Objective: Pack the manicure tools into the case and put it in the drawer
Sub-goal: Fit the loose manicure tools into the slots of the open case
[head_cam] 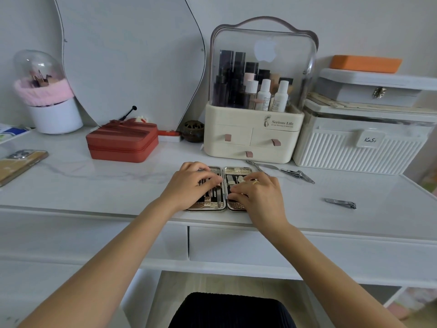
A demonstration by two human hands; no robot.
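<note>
**Desk:** What am I looking at?

**Operator:** I see a white vanity table (pixel 94 185), a cream cosmetics organiser (pixel 253 136) at the back and a red zip box (pixel 123 144) to its left. The manicure case (pixel 223 189) lies open flat at the front edge, just above the shut drawer (pixel 307 250).

**Desk:** And the hands?

**Operator:** Both rest on the case. The left hand (pixel 191 185) presses curled fingers on the left half; the right hand (pixel 259 196) does likewise on the right half. Whether either pinches a tool, I cannot tell; the fingers hide it.

**Desk:** How to do it well?

**Operator:** I'd judge: seat each tool flat under its strap, so the halves can close.

**Desk:** What is left out?

**Operator:** The cuticle nippers (pixel 260 165) and the folding clipper (pixel 299 175) lie behind the case, and a nail clipper (pixel 340 203) sits well apart on the right. Nothing blocks the reach to them.
</note>
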